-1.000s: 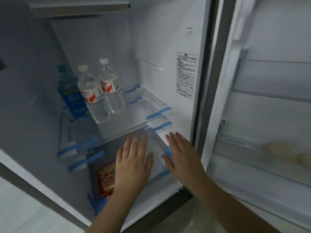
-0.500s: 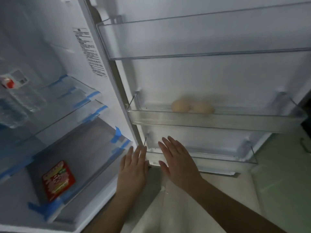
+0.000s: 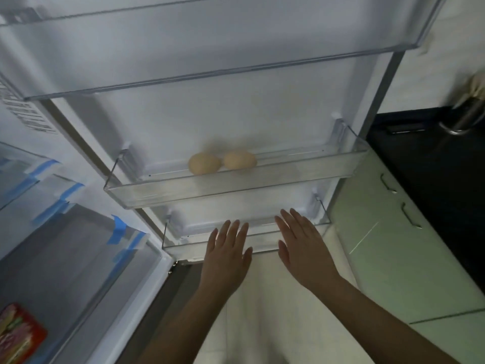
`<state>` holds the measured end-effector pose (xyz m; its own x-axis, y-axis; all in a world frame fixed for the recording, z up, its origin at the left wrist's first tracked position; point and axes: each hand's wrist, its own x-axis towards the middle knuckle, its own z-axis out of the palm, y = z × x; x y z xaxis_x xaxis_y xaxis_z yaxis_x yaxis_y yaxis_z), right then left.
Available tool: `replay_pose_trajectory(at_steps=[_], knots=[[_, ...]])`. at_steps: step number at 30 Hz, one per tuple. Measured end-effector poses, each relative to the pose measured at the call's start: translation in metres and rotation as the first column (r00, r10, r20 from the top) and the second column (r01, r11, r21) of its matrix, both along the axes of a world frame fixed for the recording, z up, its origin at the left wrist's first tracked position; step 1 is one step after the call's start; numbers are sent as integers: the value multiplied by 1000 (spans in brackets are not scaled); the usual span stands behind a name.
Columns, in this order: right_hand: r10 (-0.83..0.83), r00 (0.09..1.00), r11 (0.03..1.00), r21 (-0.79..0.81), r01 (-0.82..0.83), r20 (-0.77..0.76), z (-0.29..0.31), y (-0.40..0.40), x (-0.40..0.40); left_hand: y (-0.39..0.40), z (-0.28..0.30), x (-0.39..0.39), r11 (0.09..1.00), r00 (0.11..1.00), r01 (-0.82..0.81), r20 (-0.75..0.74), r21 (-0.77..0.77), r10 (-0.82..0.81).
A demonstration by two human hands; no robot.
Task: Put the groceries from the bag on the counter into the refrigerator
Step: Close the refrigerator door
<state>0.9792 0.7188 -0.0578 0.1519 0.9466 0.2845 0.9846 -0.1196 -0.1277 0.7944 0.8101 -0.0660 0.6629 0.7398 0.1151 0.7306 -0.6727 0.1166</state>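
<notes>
While the refrigerator door (image 3: 210,122) stands swung wide, the person holds both hands out flat in front of its lowest bin (image 3: 181,240). Left hand (image 3: 227,254) sits at about six o'clock in the view, fingers straight and close together, thumb out to the side, gripping nothing. Right hand (image 3: 304,248) is just beside it toward five o'clock, fingers likewise straight and only slightly spread, also holding nothing. Whether the fingertips actually touch the clear front wall of that bin, I cannot tell; they lie right over its rim.

Above the hands, near the centre, the middle door bin (image 3: 301,177) holds two tan eggs (image 3: 221,162) lying side by side, touching or nearly so. Higher still, toward twelve o'clock, a large clear door shelf (image 3: 236,67) spans the door.

Off at nine o'clock, the refrigerator's interior shows glass shelves (image 3: 65,232) with strips of blue tape (image 3: 118,227) on their edges. Down at eight o'clock, in the lower compartment, lies a red packet (image 3: 21,332), flat on its back. A printed label (image 3: 23,106) is stuck to the inner wall at ten o'clock.

At three o'clock, pale green cabinet doors (image 3: 388,258) with metal handles sit beneath a dark counter (image 3: 425,164). A metal container (image 3: 464,119) stands on it at two o'clock. The grocery bag is out of sight.
</notes>
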Motion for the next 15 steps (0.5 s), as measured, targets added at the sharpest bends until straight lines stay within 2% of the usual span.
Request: replay_pose_trajectory(at_steps=[6,12,15], knots=[[-118,993,993,-2,118,-21,-17,-11,28,-9,-16,15,1000,1000,-5,-18,18,5],[-119,990,990,-79,114,-71,-31,-25,34,-10,-32,14,997,1000,-10,-27,78,12],[-152,988,984,-100,148,-36,-34,-24,26,-11,-37,16,993,1000,-19,-6,113,20]])
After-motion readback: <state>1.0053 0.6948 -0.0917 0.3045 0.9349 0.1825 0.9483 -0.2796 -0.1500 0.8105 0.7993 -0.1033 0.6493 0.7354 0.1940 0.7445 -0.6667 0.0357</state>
